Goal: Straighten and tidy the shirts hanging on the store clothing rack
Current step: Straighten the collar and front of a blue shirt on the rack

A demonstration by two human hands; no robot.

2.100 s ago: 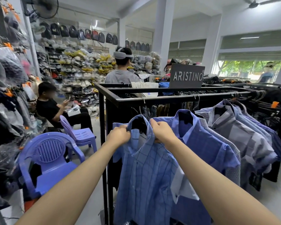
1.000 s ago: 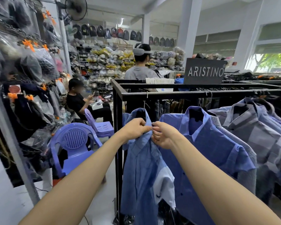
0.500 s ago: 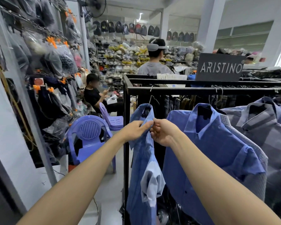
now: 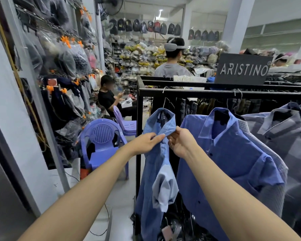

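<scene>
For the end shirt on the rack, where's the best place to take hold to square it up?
At the collar front, as now: left hand and right hand pinch the light blue shirt below its hanger. It hangs edge-on, so probably come from the open aisle side, one hand per placket edge.

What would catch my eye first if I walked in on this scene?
Probably the two hands: the left hand and right hand pinch the collar of a light blue shirt hanging at the left end of the black rack. Behind it stands a dark ARISTINO sign, and a purple plastic chair sits left of the rack.
</scene>
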